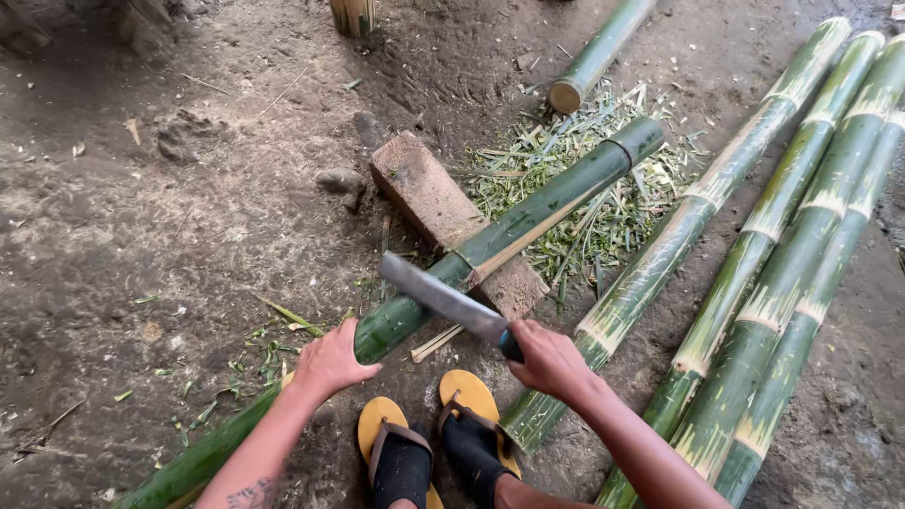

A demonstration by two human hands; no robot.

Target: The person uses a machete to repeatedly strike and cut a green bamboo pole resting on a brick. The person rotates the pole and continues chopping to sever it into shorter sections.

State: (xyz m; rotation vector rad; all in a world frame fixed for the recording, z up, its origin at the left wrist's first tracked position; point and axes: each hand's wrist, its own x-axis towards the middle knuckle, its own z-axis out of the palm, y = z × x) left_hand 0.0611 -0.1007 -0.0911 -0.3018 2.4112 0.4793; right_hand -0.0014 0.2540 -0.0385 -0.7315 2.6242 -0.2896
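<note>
Over wood block point(429, 203): left hand point(328, 362) grips bamboo pole point(528, 215); right hand point(547, 358) clenches cleaver point(443, 299), blade angled up-left.

Glossy green bamboo pole point(528, 212), dull grey metal blade point(443, 300), rough wooden block point(424, 193), matt dirt floor point(141, 236).

Off to the side there's a bunch of green bamboo poles point(792, 283) lying on the dirt floor point(141, 217), plus green shavings point(584, 179) and yellow sandals point(424, 443).

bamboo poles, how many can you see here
7: one across the wooden block under the left hand, four lying at right, one top centre, one stub at the top edge.
</note>
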